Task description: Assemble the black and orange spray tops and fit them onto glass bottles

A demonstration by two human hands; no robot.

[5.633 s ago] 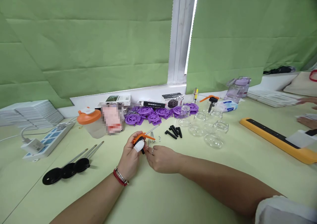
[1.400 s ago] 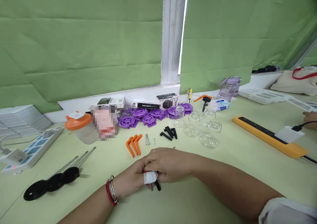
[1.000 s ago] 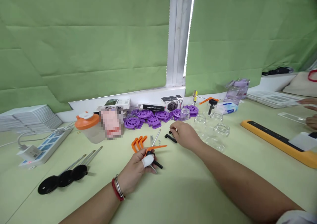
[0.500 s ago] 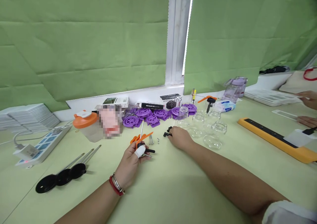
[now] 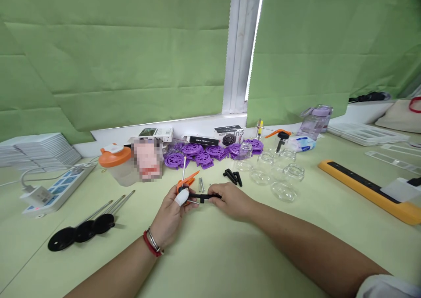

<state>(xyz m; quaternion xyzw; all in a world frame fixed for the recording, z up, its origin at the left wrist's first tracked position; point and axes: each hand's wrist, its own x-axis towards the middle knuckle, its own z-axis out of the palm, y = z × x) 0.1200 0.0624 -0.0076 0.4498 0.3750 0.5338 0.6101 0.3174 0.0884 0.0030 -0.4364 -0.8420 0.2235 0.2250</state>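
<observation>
Blk handle (image 5: pixel 202 197) in R fingers (image 5: pixel 217 187); bkgd box (image 5: pixel 229 137) reads "HOLDER".

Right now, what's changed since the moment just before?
The right hand has moved left from the black pile, bringing one black piece to the orange-and-black assembly. The left hand still holds that assembly; the purple parts and glass jars stayed put.
</observation>
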